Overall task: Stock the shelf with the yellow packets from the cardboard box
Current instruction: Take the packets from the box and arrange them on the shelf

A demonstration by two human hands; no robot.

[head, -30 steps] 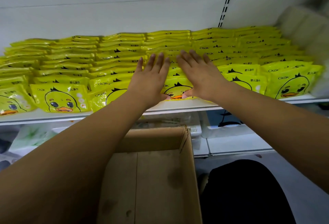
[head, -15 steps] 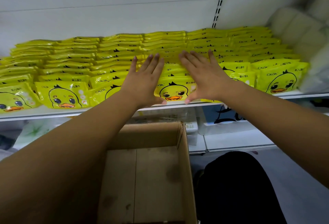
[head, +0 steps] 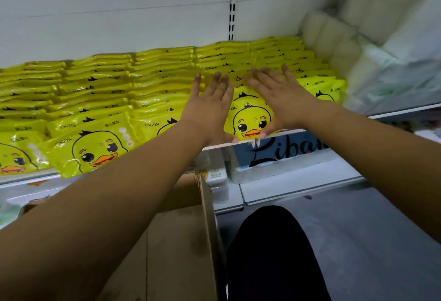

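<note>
Yellow packets: overlapping rows lie across the shelf, duck faces along its front edge.
Left hand: flat, fingers straight, on the left side of the front duck packet.
Right hand: flat on that packet's right side.
Cardboard box: open-topped, below the shelf's front edge, under the left forearm.
White packs: at the shelf's right end, beside the packets.

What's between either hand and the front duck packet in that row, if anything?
Nothing visible. The left hand and right hand lie open on either side of the front packet, fingers on its row, thumbs at the shelf edge. The packet already sits on the shelf, so there is no path left to clear.
</note>
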